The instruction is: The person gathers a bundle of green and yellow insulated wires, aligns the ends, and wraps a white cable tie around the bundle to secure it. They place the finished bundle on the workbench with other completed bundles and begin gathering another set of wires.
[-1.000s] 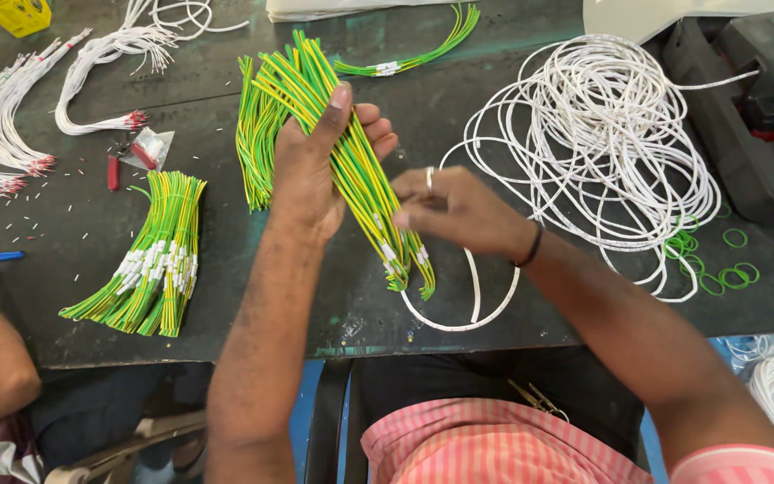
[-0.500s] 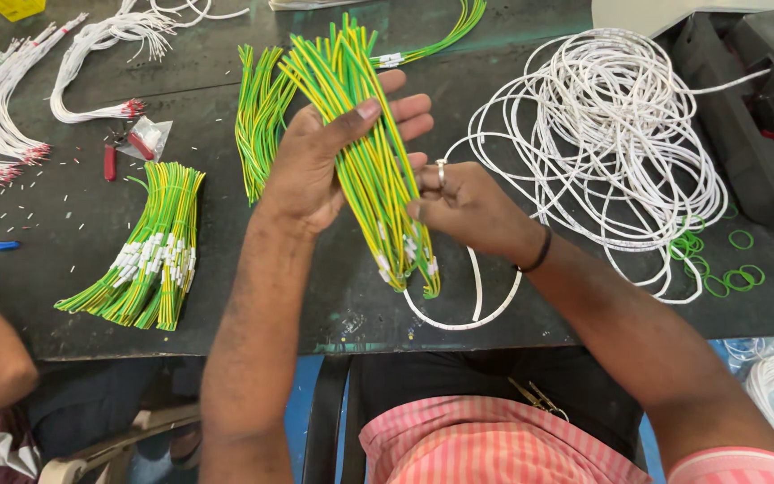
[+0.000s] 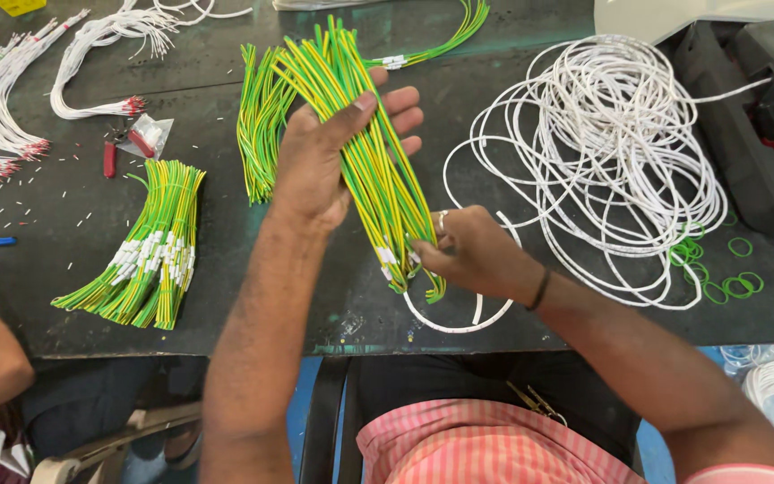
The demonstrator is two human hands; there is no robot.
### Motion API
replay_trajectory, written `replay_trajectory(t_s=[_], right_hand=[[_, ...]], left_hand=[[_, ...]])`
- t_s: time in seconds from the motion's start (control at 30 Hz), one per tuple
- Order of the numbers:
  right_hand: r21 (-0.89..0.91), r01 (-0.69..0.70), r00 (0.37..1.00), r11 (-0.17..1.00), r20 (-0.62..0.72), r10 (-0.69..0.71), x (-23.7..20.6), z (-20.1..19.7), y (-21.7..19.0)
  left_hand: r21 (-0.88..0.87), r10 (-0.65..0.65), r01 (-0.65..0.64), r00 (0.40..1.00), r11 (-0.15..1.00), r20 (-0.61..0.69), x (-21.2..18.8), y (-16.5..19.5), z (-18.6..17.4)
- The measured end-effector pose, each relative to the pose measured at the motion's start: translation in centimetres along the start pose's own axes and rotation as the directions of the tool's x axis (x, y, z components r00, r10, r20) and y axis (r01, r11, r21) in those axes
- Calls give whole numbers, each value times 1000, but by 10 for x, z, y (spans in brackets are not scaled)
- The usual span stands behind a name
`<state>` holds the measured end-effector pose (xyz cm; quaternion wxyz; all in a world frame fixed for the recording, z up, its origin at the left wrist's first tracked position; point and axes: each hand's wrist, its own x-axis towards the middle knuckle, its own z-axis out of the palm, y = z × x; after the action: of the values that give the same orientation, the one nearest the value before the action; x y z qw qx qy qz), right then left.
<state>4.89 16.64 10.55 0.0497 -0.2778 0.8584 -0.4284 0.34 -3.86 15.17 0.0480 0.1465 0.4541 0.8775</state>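
Firmly, the left hand [image 3: 320, 161] grips the wire bundle [image 3: 365, 143] mid-length; the right hand [image 3: 472, 255] pinches its lower end.

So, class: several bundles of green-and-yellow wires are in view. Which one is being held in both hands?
The middle bundle: the left hand grips its middle, the right hand pinches its near end. The other bundles lie untouched on the table.

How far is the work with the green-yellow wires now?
Done: one labelled bundle lies at the left of the table. In hand: the left hand grips another bundle and the right hand pinches its lower end. Left: a loose pile behind, without visible labels.
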Motion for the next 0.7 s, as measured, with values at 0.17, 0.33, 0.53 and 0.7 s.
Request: replay_trajectory(t_s=[0.17,0.33,0.53,0.7], right_hand=[[50,239,969,970,-70,-236,-1,-11,3],[588,122,992,800,-91,-85,9,-5,5],[699,78,991,711,26,-133,20,3,8],[575,66,992,816,53,-118,23,15,19]], left_hand=[[-5,-11,11,1000,1000,29,-2,-4,8],[54,-41,38,998,998,52,-4,-3,15],[47,-62,58,993,997,100,-1,-6,13],[27,-90,88,994,996,63,0,-10,5]])
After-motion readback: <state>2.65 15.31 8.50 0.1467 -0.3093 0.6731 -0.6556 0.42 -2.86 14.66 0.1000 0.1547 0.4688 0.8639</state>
